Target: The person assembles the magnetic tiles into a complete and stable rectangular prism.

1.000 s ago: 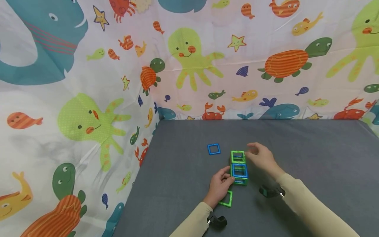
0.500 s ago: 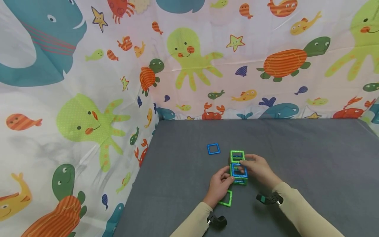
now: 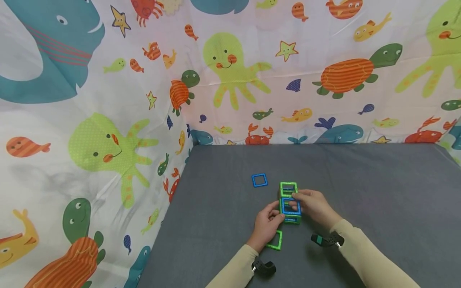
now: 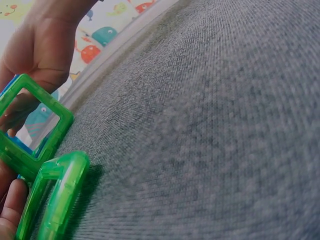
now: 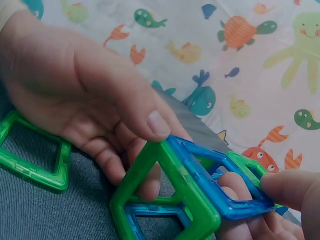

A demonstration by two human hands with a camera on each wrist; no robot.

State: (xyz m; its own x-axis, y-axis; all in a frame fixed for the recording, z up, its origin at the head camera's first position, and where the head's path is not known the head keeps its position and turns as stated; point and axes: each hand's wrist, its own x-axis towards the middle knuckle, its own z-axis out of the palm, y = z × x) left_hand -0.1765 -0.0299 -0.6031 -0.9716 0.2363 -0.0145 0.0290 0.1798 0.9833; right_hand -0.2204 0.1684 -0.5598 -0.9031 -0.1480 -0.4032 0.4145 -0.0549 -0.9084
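Tile block: green and blue, joined
Left hand: gripping its left side
Right hand: pinching its right side
Advice: press lightly, keeping edges flush

Green-and-blue block runs 12-to-6, two joined cubes I think, partly hidden; green square lies at its 7 o'clock.
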